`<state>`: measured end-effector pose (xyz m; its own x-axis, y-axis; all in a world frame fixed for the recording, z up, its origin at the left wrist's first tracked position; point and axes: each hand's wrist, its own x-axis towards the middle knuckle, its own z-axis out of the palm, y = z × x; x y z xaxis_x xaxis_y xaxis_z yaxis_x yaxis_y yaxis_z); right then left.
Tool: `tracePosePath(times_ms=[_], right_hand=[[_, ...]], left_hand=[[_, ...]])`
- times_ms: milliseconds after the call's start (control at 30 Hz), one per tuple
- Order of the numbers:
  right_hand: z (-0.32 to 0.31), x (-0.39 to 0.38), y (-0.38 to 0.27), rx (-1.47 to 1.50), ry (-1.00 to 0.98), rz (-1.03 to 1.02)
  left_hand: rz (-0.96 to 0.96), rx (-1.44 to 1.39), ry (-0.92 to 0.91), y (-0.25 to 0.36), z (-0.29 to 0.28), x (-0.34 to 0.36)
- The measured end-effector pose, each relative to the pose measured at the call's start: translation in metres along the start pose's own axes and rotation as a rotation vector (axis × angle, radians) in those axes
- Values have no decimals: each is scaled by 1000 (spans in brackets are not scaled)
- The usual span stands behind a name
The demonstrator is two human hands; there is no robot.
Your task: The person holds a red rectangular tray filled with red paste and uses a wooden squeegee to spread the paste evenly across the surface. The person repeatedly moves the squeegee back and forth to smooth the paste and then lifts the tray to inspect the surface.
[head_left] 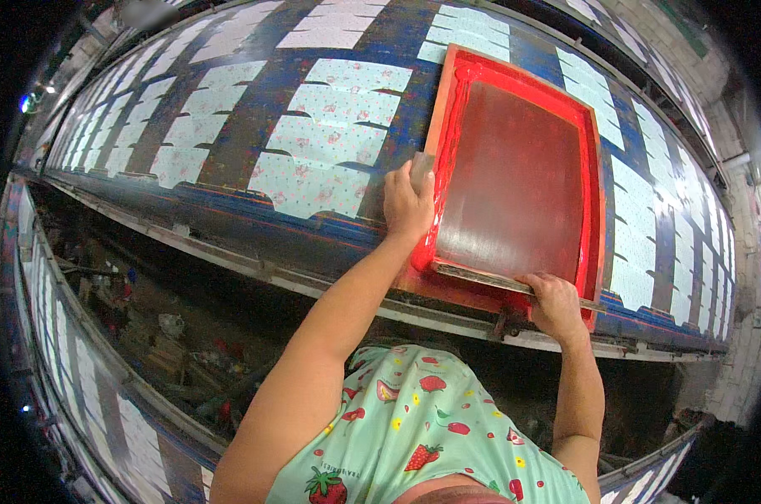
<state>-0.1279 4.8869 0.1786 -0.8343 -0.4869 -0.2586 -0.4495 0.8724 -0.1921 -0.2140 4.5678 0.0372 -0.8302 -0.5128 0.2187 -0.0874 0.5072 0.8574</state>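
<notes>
A long dark table [258, 126] runs across the view, with rows of pale printed pieces [334, 126] laid along it. On the table's near half, right of centre, lies a rectangular red-coated frame [457, 109], slightly tilted, around a dark reddish panel [515, 185]. A narrow strip [481, 275] crosses the frame's near end. The person's right hand [557, 304] is partly closed, its fingers curled over the strip toward its right end. The left hand [407, 202], also partly closed, grips a small grey-brown block [422, 168] at the frame's left edge.
</notes>
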Motion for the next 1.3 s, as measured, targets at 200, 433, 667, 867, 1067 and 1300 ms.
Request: tracePosePath(times_ms=[200, 433, 667, 867, 1067, 1300], right_hand=[[28, -23, -11, -10, 88, 41], [52, -2, -2, -62, 379, -37], [31, 120, 75, -115, 527, -103], [-4, 250, 154, -219, 531, -91], [-35, 379, 221, -226, 578, -126], [-89, 475, 268, -310, 439, -143]], left_hand=[[43, -39, 7, -8, 6, 2], [58, -70, -24, -15, 6, 4], [48, -17, -36, -14, 3, 3], [23, 72, -36, -11, 0, 1], [-43, 150, -10, -4, -2, -5], [-16, 213, 27, 1, -1, -3]])
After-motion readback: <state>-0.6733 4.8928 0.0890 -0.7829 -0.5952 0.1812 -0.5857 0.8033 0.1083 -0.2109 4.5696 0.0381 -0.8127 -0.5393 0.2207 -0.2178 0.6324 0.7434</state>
